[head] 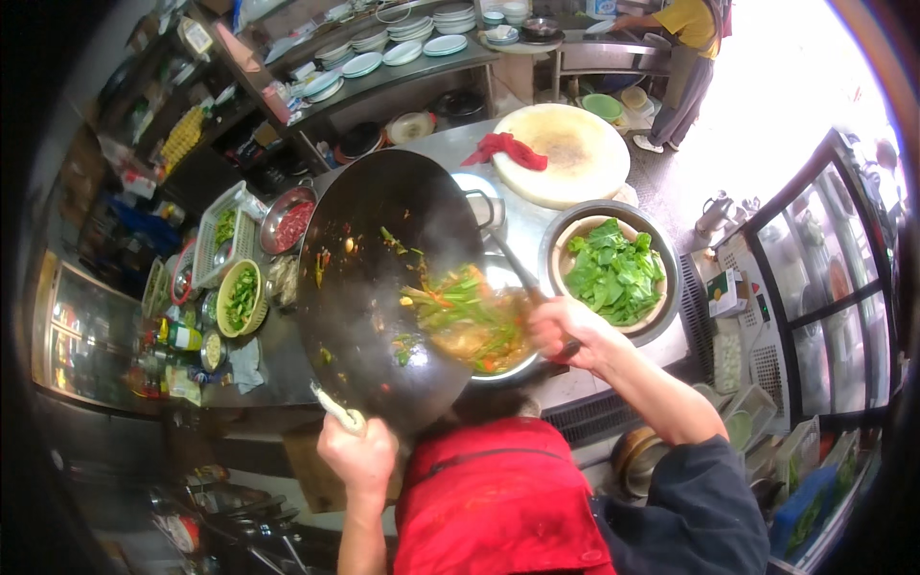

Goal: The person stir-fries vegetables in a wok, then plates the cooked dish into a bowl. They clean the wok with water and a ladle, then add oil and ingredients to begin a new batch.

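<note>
My left hand [358, 454] is closed around the cloth-wrapped handle of a large dark wok [374, 230], which is tipped to the right. Stir-fried food with green stalks and broth [467, 316] lies at the wok's low side, above a pale-rimmed dish or basin that is mostly hidden. Steam rises from it. My right hand [564, 332] grips the long handle of a metal utensil [512, 259]; its working end is not clear. Just beyond that hand, leafy greens [617, 272] fill a bowl set within a metal basin [674, 287].
A round chopping block [589, 154] with a red cloth [509, 149] stands at the back. Left of the wok are raw meat [293, 224] in a metal bowl and a yellow basket of greens [243, 298]. A co-worker [690, 65] stands at the far right counter.
</note>
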`<state>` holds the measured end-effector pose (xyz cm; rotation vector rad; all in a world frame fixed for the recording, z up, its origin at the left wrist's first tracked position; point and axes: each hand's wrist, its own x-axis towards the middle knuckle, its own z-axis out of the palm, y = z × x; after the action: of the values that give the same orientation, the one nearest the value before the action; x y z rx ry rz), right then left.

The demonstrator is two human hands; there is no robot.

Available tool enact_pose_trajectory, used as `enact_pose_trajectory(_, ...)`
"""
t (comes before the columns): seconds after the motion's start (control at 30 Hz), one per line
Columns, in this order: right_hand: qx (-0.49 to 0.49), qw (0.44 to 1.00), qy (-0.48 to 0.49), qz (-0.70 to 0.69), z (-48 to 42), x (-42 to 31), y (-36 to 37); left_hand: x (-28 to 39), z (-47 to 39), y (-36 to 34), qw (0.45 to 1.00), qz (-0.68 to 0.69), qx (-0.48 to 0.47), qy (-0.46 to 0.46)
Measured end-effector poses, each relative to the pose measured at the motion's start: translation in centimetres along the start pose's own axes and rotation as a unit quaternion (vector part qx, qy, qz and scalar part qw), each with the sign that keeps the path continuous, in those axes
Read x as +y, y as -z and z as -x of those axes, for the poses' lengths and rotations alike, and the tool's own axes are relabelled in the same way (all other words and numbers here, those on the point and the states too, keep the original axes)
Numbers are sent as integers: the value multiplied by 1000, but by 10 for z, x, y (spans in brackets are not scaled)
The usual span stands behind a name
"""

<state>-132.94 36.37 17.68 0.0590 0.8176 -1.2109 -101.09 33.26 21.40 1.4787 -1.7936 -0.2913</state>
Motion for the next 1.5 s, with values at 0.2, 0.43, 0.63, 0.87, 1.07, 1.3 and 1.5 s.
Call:
enact_pose_trajectory(0.2,-43,998,8,-53,0,2,11,34,-5,5,995,-41,-18,-84)
enact_pose_trajectory(0.43,-138,978,-1,-158,6,7,34,45,-1,0,945,-146,32,-290)
enact_pose_trajectory(0.63,-140,975,33,-172,33,13,36,50,0,21,902,-182,36,-389)
enact_pose_trajectory(0.87,-103,986,91,-91,60,39,6,44,-9,53,911,-121,36,-392)
enact_pose_trajectory(1.07,-36,987,137,-69,57,55,-36,-7,-62,54,954,-15,-44,-296)
enact_pose_trajectory(1.3,116,978,175,9,60,131,-108,-127,-174,64,914,321,-245,52)
enact_pose_trajectory(1.5,332,895,295,-39,103,278,-161,-163,-184,44,813,380,-400,187)
